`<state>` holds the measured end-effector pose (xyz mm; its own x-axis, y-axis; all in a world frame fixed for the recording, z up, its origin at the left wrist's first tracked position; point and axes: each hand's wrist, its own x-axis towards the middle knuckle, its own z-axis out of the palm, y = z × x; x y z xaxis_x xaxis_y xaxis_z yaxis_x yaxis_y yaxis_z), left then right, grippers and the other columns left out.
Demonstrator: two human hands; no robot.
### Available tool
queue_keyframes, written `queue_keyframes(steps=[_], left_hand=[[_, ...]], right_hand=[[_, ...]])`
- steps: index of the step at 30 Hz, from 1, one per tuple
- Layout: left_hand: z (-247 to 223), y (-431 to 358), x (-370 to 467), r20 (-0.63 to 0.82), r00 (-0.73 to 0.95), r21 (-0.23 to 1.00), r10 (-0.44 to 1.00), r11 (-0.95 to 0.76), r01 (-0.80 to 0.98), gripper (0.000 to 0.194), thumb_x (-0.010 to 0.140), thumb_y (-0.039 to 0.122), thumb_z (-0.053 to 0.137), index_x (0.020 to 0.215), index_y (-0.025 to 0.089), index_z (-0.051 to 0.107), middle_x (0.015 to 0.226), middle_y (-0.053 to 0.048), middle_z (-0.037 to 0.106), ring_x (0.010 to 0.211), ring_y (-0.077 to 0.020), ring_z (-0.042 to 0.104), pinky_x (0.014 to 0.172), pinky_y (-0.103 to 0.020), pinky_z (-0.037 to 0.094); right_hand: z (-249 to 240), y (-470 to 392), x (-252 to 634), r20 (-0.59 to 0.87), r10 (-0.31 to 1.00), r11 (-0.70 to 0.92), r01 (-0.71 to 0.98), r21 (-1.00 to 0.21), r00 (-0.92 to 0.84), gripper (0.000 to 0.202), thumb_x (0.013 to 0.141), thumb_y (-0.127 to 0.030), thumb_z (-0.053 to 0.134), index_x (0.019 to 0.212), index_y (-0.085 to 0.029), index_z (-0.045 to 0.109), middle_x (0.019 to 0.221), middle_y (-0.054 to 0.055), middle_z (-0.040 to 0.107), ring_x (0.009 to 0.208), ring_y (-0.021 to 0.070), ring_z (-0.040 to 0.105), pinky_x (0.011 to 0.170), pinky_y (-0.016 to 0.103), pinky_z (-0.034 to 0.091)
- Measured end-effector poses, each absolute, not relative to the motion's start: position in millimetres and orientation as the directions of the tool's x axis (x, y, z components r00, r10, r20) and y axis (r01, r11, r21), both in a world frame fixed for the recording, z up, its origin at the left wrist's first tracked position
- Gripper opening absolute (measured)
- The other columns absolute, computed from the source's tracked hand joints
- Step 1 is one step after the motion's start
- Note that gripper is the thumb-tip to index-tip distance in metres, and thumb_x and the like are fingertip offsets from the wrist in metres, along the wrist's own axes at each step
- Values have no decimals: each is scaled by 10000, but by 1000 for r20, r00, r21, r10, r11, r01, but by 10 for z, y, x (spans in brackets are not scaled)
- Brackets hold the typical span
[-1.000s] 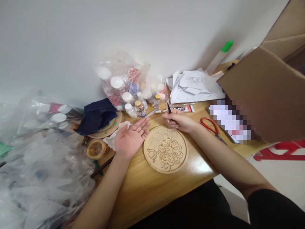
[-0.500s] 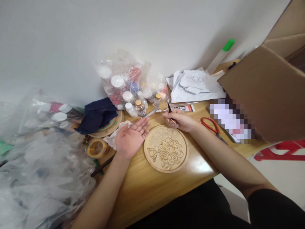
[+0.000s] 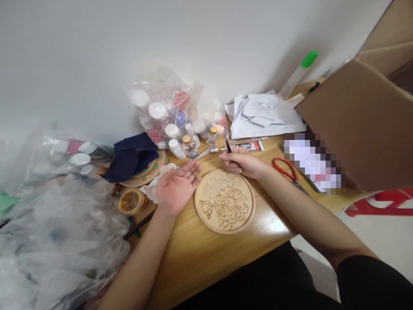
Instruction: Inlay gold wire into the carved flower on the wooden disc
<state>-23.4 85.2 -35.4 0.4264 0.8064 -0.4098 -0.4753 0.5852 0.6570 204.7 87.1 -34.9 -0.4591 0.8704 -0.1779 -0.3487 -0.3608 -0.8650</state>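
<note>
My left hand is palm up with its fingers spread and nothing in it, just left of a round wooden plaque. The plaque carries a flower outlined in gold, with faint drawn lines near its far edge. My right hand is closed around a thin black pointed tool, above the plaque's far right edge. The tool's dark end points up and away; a small gold-coloured tip shows below the fingers.
Behind the hands are small bottles, a glue tube and paper drawings. Red-handled scissors and a cardboard box are at right. Plastic bags and a gold wire spool are at left.
The tool in my right hand has tilted slightly, and less of its gold-coloured end shows below the fingers. My left hand has hardly moved.
</note>
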Motion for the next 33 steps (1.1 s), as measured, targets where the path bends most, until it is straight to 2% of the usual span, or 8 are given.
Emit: queue_keyframes(steps=[11, 17, 23, 29, 33], left_hand=[[-379, 852, -237, -433, 395, 637, 811, 585, -503, 370, 735, 460, 556, 881, 165, 722, 1030, -121, 688, 1077, -264, 584, 880, -377, 489], [-384, 853, -246, -426, 409, 621, 807, 590, -516, 351, 755, 426, 530, 865, 155, 724, 992, -127, 697, 1012, -259, 604, 856, -382, 490], [-346, 854, -232, -443, 432, 542, 785, 619, -568, 329, 756, 360, 533, 844, 109, 725, 917, -125, 702, 907, -224, 619, 803, -329, 489], [-335, 850, -216, -437, 441, 519, 784, 620, -588, 327, 739, 345, 544, 833, 97, 735, 891, -121, 712, 892, -215, 628, 781, -305, 499], [-346, 846, -214, -422, 445, 550, 790, 613, -567, 312, 730, 335, 553, 837, 108, 739, 913, -113, 717, 900, -216, 628, 782, -306, 501]], right_hand=[[-367, 868, 2048, -168, 868, -356, -351, -866, -467, 340, 831, -364, 681, 678, -198, 427, 467, -127, 282, 386, 23, 196, 373, 183, 124], [-368, 866, 2040, -182, 872, -363, -350, -864, -454, 362, 796, -391, 716, 672, -192, 440, 455, -128, 310, 377, 17, 205, 367, 180, 119], [-353, 860, 2034, -181, 876, -358, -352, -865, -447, 339, 808, -370, 708, 678, -183, 456, 453, -124, 315, 380, 15, 211, 363, 173, 117], [-358, 859, 2031, -175, 873, -356, -350, -866, -455, 350, 815, -376, 701, 666, -186, 447, 458, -119, 324, 384, 16, 216, 360, 178, 117], [-373, 865, 2032, -172, 873, -346, -331, -878, -457, 352, 817, -390, 699, 663, -182, 460, 455, -117, 339, 378, 16, 219, 362, 183, 126]])
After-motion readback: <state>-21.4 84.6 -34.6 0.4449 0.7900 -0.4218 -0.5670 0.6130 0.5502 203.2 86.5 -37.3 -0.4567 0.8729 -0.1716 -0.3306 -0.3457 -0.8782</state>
